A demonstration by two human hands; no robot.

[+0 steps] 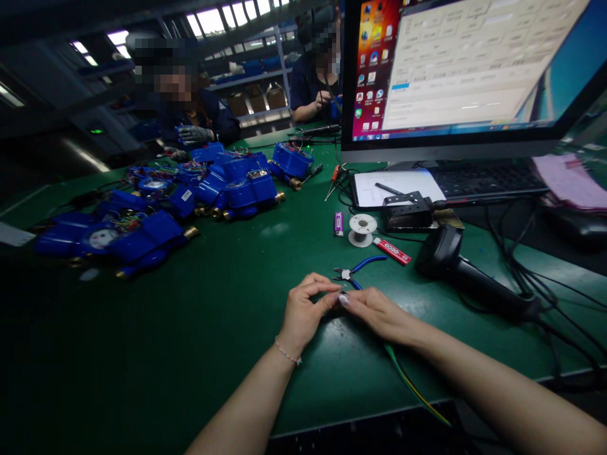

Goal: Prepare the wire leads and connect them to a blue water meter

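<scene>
My left hand point(306, 309) and my right hand point(382, 316) meet fingertip to fingertip above the green table. Both are closed in a pinch around something small and dark, mostly hidden by the fingers. Just beyond the fingertips lie blue-handled side cutters point(368, 261), their jaws pointing left. A green-and-yellow wire point(411, 387) emerges below my right forearm and runs toward the table's front edge; whether its other end reaches my fingers is hidden. Past the cutters stand a white spool of solder wire point(363, 222), a red-and-white packet point(392, 251) and a purple packet point(338, 224).
Several blue meters point(246, 183) with brass fittings and loose wires crowd the left. To the right lie a barcode scanner point(474, 272), cables and a keyboard point(493, 183) below a monitor point(465, 76). An orange-handled tool point(336, 174) lies near the paper. Two people work opposite.
</scene>
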